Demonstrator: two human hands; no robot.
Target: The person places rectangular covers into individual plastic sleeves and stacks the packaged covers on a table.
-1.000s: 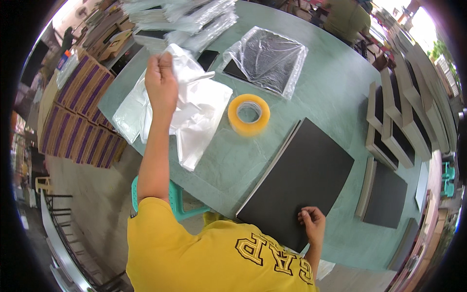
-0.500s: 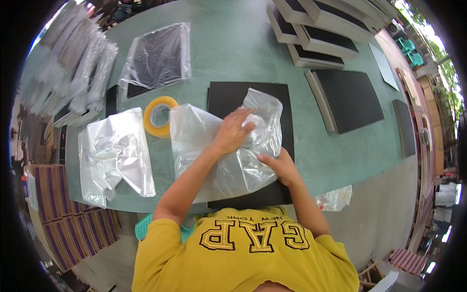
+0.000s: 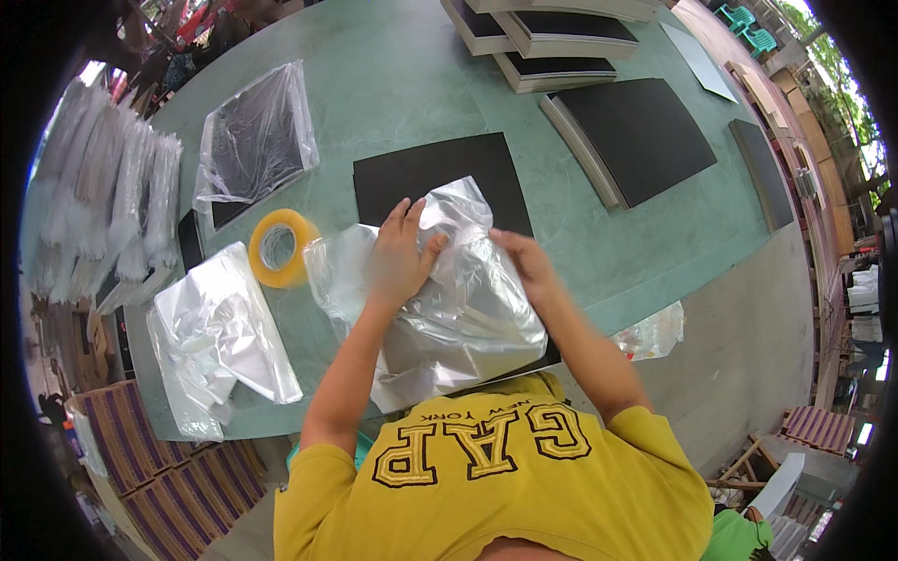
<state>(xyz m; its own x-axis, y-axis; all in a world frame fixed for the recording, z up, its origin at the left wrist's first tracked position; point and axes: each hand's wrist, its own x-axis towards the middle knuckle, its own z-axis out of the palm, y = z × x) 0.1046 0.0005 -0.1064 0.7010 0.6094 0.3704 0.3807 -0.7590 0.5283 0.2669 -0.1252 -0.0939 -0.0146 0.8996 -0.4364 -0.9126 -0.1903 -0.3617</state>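
Note:
A crinkled clear plastic bag (image 3: 468, 309) lies over a black sheet (image 3: 440, 168) at the table's near edge, hiding the sheet's lower part. My left hand (image 3: 400, 262) rests on the left of the bag, fingers stretched out and thumb apart. At the bag's upper right edge, my right hand (image 3: 526, 262) pinches the plastic between thumb and fingers. Whether anything is inside the bag cannot be seen.
Left of the bag are a yellow tape roll (image 3: 297, 266) and flat plastic bags (image 3: 229, 327). Farther left stand plastic-wrapped bundles (image 3: 103, 187) and a wrapped black item (image 3: 257, 140). Black-topped stacks (image 3: 636, 140) occupy the right and far side of the green table (image 3: 374, 84).
My left hand has slid left across the bag. My right hand has moved up to the bag's upper edge, and the plastic has shifted toward me. The view has turned slightly.

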